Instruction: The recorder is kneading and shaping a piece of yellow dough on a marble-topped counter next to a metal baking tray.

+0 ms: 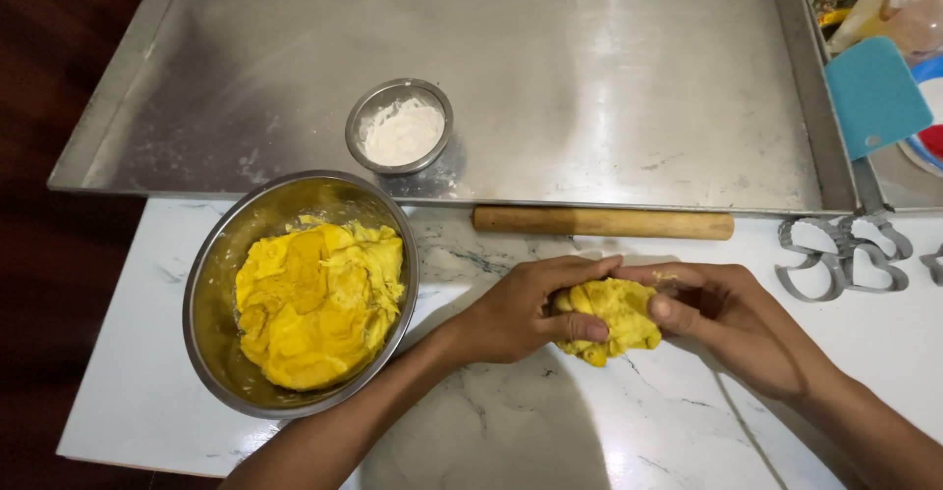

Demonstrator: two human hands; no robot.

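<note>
White marble-veined worktop [550, 421], with a large shallow steel tray [629, 78] set along its far edge. On the tray: a small round steel bowl of white flour [400, 127]. Against the tray's near rim lies a plain wooden rolling pin [602, 222]; metal heart-shaped cutters [843, 257] sit to the right. A wide steel mixing bowl [211, 284] on the left holds the main mass of yellow dough [316, 301]. My left hand [521, 308] and right hand [732, 318] both pinch a lump of yellow dough [609, 318], held just above the worktop, each grip pressed into it. Judgement: a portion is being shaped. The lump looks ragged, so it calls for firm, even pressing.
</note>
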